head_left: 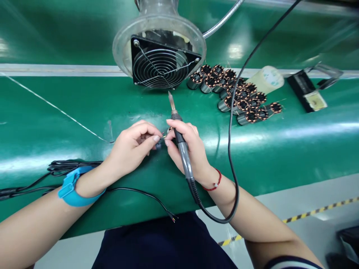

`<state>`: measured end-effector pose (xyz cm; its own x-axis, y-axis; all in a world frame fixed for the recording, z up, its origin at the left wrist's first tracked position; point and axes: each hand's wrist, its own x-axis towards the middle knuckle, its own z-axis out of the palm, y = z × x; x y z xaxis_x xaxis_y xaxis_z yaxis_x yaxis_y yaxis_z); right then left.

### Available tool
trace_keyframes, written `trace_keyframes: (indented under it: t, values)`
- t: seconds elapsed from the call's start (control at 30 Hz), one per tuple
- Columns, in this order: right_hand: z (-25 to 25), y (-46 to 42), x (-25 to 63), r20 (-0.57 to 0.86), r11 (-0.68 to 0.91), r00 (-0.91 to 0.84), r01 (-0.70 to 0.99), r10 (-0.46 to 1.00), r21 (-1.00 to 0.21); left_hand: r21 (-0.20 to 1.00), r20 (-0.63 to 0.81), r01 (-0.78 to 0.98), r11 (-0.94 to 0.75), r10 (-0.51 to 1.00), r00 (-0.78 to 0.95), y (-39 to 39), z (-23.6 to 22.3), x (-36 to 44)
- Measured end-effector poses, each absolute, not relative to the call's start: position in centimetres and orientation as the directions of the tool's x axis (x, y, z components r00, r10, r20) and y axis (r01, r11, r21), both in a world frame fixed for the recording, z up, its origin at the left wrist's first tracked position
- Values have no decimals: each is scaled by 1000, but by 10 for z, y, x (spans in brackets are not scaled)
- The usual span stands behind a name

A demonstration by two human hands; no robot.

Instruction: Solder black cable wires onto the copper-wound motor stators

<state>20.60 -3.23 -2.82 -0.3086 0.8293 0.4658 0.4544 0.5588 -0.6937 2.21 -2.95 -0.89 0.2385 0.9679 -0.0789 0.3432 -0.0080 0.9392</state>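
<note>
A soldering iron [183, 153] rests in my right hand [193, 149], its tip pointing away from me below the fan. The right fingers are closed around it, and the thumb and fingertips also come close to a thin wire [163, 137]. My left hand [134, 145] pinches that wire between thumb and forefinger, and the two hands nearly meet. A small part beside the right fingertips is mostly hidden. Under my left forearm runs a black cable [140, 191] with stripped coloured ends; its bundled length [70, 166] lies to the left.
A fume-extractor fan [161, 69] hangs over the green bench [56, 123]. Several copper-wound motor stators [241, 97] stand at the right, near a roll of tape [266, 79] and a soldering iron stand [307, 91]. The iron's cord [230, 134] loops across the right side. Solder wire [56, 106] stretches leftward.
</note>
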Motion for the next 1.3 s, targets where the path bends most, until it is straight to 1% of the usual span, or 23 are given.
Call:
trace_keyframes:
  t: [0.07, 0.17, 0.27, 0.33, 0.4, 0.53, 0.67, 0.77, 0.9, 1.03, 1.13, 1.23, 1.3]
  values:
    - [-29, -33, 206, 462, 549, -297, 439, 836, -712, 909, 34, 394, -140, 964, 264, -31, -10, 22]
    - [-31, -33, 205, 427, 508, -277, 411, 861, -757, 826, 148, 482, -292, 938, 315, -32, -10, 22]
    - [-32, -33, 204, 386, 463, -263, 376, 884, -803, 736, 220, 548, -398, 906, 362, -34, -9, 22]
    - [-32, -32, 205, 376, 453, -262, 373, 889, -810, 700, 240, 568, -433, 892, 384, -34, -9, 22]
    - [-31, -31, 207, 376, 465, -284, 390, 882, -795, 691, 235, 580, -431, 893, 384, -34, -9, 23]
    - [-28, -27, 216, 365, 505, -368, 432, 855, -747, 722, 196, 584, -372, 919, 343, -32, -8, 23]
    - [-27, -24, 223, 319, 537, -485, 420, 814, -731, 734, 169, 597, -323, 939, 299, -30, -10, 23]
    - [-25, -23, 226, 301, 537, -512, 411, 805, -737, 734, 157, 607, -304, 946, 285, -30, -11, 22]
    - [-26, -21, 227, 311, 540, -497, 428, 810, -725, 740, 139, 606, -290, 949, 283, -29, -12, 21]
    - [-29, -20, 221, 324, 535, -451, 493, 831, -686, 754, 126, 597, -274, 952, 278, -29, -13, 22]
    - [-28, -21, 211, 331, 505, -395, 509, 857, -698, 774, 126, 577, -261, 956, 264, -28, -13, 21]
    - [-29, -21, 199, 331, 446, -303, 525, 894, -725, 783, 131, 570, -249, 962, 240, -28, -12, 21]
    - [-31, -22, 193, 336, 415, -243, 555, 910, -721, 784, 131, 572, -240, 965, 226, -28, -12, 22]
